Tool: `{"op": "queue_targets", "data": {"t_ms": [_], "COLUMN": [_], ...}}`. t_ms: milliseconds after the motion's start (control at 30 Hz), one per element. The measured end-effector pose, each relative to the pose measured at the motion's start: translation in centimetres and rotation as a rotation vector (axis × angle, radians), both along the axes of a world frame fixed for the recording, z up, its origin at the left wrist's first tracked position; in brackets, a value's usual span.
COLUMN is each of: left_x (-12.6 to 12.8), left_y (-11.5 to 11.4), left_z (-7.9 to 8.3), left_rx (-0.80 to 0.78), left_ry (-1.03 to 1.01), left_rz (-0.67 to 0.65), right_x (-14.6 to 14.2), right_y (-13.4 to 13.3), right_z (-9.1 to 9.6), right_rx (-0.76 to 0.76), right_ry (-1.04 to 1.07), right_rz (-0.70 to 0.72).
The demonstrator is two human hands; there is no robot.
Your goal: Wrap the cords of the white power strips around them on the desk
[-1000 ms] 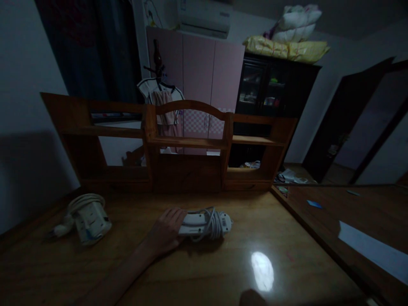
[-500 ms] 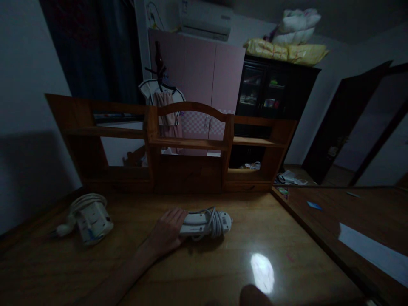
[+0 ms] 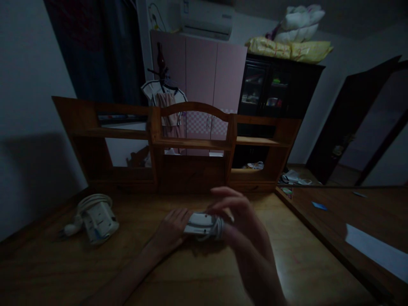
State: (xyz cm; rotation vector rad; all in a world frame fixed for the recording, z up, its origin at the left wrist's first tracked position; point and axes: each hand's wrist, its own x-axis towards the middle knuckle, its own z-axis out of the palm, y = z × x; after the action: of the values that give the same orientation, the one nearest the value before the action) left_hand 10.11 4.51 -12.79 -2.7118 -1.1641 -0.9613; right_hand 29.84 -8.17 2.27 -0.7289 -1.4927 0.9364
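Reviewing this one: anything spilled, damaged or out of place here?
Nothing plainly spilled or damaged. Crumpled white plastic, loosely heaped near the dark door, looks untidy; the power strip under the left hand shows no visible break.

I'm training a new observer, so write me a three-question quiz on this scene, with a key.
1. True or false: the left hand covers the end of the white power strip around which the cord is wound.
2. What lies on the tabletop at the left side of the picture?
A) a blue card
B) a sheet of white paper
C) a second socket block with a coiled cable
3. Which hand is nearer the wound cord?

Key:
1. False; it covers the opposite end.
2. C
3. The right hand, with thumb and fingers spread.
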Motion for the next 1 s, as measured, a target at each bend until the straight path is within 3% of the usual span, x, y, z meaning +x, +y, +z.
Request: {"op": "queue_targets", "data": {"t_ms": [67,133,233,367,500,600,700,833,1000], "left_x": [0.1,0.2,0.2,0.2,0.9,1.4,1.4,0.5,-0.5], "left_y": [-0.1,-0.1,-0.1,-0.7,-1.2,-1.0,-0.5,-0.5,-1.2], "left_z": [0.3,0.4,-0.1,-0.3,1.1,1.5,0.9,0.6,1.4], "left_rx": [0.051,0.111,0.149,0.016,-0.360,-0.770,-1.170,-1.671,-1.922], "left_ry": [0.119,0.230,0.278,0.245,0.011,-0.346,-0.609,-0.750,-0.661], "left_rz": [-0.011,-0.012,-0.055,-0.168,-0.314,-0.407,-0.532,-0.671,-0.627], "right_x": [2.8,5.5,8.1,8.8,8.9,9.1,9.2,9.2,10.2], "right_y": [3.5,7.7,12.3,13.5,13.1,13.4,13.9,13.9,14.0], "right_z": [0.0,-1.3,-5.0,-9.8,-11.9,-12.2,-12.2,-11.7,-10.6], "right_rx": [0.137,0.135,-0.035,-0.278,-0.411,-0.392,-0.358,-0.371,-0.327], "right_ry": [-0.081,-0.219,-0.355,-0.307,-0.163,0.025,0.099,0.159,0.292], "right_rz": [-0.089,0.015,0.233,0.351,0.363,0.259,0.233,0.204,0.101]}}
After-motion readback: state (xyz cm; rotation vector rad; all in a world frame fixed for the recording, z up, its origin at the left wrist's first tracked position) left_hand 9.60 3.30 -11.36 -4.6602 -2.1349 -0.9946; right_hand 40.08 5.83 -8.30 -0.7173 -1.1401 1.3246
